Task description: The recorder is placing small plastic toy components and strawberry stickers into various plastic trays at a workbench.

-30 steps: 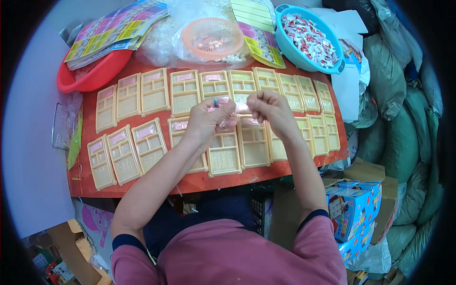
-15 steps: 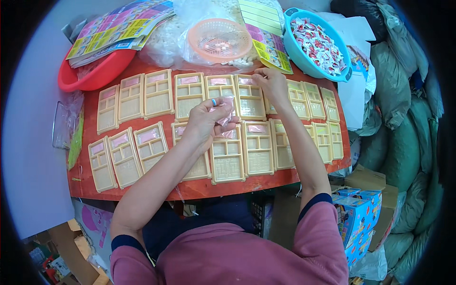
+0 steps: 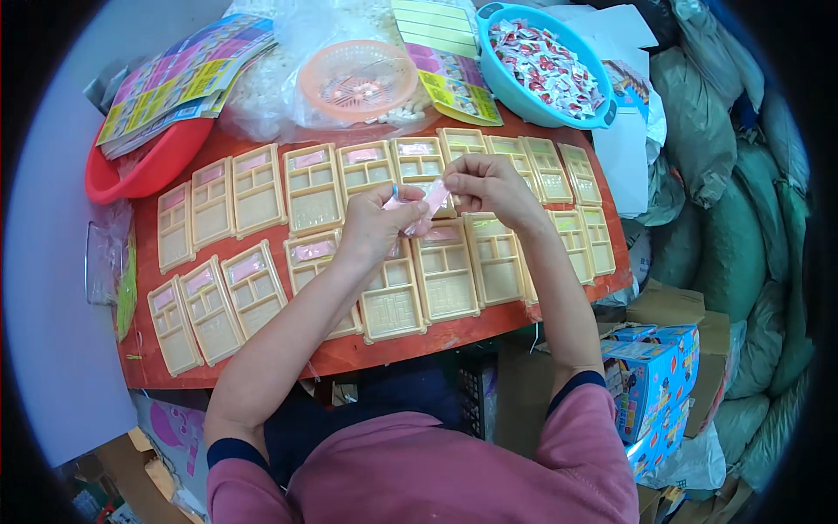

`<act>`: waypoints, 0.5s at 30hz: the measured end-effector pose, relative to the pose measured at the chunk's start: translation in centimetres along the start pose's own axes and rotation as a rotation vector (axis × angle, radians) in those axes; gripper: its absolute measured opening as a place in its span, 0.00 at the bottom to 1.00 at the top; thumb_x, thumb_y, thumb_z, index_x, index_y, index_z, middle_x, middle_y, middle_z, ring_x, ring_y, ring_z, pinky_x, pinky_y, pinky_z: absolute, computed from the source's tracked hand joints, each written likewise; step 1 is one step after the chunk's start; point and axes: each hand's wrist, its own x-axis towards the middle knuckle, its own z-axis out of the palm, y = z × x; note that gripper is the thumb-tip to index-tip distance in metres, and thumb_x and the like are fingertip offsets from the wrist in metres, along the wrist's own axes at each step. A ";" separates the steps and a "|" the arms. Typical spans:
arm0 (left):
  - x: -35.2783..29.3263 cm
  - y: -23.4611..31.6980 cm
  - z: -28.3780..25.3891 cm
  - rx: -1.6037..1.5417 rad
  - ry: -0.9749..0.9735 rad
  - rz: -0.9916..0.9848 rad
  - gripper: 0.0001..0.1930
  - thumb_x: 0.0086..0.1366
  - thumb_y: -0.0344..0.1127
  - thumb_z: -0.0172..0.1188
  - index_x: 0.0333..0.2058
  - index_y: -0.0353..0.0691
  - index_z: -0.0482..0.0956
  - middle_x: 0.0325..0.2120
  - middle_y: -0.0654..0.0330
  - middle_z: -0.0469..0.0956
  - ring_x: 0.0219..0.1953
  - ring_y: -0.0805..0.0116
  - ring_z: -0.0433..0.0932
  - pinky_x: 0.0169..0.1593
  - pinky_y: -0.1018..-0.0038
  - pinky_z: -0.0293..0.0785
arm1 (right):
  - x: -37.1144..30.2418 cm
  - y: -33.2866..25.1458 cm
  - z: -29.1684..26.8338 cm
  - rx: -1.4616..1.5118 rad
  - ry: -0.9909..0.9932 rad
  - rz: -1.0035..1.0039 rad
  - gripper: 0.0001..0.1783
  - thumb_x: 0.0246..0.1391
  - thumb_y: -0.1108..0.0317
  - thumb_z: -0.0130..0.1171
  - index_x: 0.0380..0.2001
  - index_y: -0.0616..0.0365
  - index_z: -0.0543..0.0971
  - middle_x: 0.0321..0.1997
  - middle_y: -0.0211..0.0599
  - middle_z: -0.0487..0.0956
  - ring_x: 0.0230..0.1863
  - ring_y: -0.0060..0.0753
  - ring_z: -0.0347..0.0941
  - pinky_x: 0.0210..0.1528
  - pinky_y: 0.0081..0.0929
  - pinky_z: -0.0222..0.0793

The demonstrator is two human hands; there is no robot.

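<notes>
My left hand [image 3: 375, 227], with a blue band on one finger, is closed around small pink packets [image 3: 434, 198] in clear wrapping. The fingertips of my right hand [image 3: 496, 192] pinch the end of one of these packets. Both hands hover over two rows of cream compartment trays [image 3: 445, 288]. In the top compartment of the left and middle trays lies a pink packet [image 3: 310, 160]. Trays on the right, such as the one at the far end [image 3: 580, 179], show something yellow-green in that compartment. My forearms cover parts of the front row.
On the red table [image 3: 349, 360], a red basin [image 3: 148, 179] with printed sheets [image 3: 183, 79] stands back left. An orange basket [image 3: 358, 83] sits on a clear bag behind the trays. A blue basin [image 3: 546, 70] of small sachets is back right. Sacks [image 3: 742, 227] and blue boxes [image 3: 650, 384] stand beside the table.
My right hand has come back from a far-row tray toward my left hand and now grips a pink packet there. The whole view has shifted slightly, moving the table leftward in the picture.
</notes>
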 end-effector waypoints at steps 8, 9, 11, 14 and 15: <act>0.5 -0.1 0.5 -0.305 0.021 -0.072 0.12 0.60 0.27 0.56 0.42 0.29 0.70 0.36 0.53 0.74 0.37 0.65 0.78 0.41 0.78 0.79 | 6.2 5.0 -5.1 0.165 0.568 -0.039 0.05 0.50 0.70 0.58 0.28 0.60 0.78 0.21 0.26 0.75 0.20 0.15 0.69 0.21 0.11 0.63; 0.5 -0.1 0.7 -0.406 0.011 -0.088 0.13 0.61 0.27 0.54 0.43 0.28 0.69 0.37 0.52 0.73 0.40 0.64 0.77 0.43 0.77 0.79 | 6.7 5.7 -5.6 0.092 0.621 -0.032 0.05 0.49 0.70 0.58 0.27 0.61 0.78 0.20 0.27 0.75 0.18 0.16 0.68 0.20 0.12 0.63; 0.3 0.4 0.4 -0.420 0.001 -0.089 0.12 0.61 0.26 0.54 0.43 0.28 0.68 0.37 0.52 0.72 0.40 0.64 0.77 0.44 0.76 0.79 | 7.3 5.3 -4.7 -0.049 0.634 -0.027 0.06 0.49 0.70 0.58 0.27 0.63 0.78 0.19 0.28 0.75 0.17 0.17 0.68 0.20 0.13 0.63; 0.4 0.6 0.4 -0.422 -0.012 -0.094 0.13 0.61 0.25 0.52 0.45 0.28 0.67 0.38 0.51 0.72 0.42 0.63 0.76 0.45 0.77 0.79 | 7.7 5.9 -5.1 -0.381 0.706 -0.096 0.08 0.48 0.69 0.59 0.26 0.65 0.78 0.18 0.31 0.76 0.16 0.17 0.68 0.19 0.15 0.63; 0.4 0.6 0.6 -0.409 -0.009 -0.093 0.14 0.62 0.25 0.52 0.47 0.28 0.66 0.39 0.49 0.72 0.42 0.62 0.77 0.46 0.78 0.78 | 7.7 6.3 -5.6 -0.570 0.754 -0.173 0.09 0.47 0.68 0.59 0.25 0.66 0.79 0.17 0.32 0.76 0.15 0.17 0.68 0.20 0.17 0.63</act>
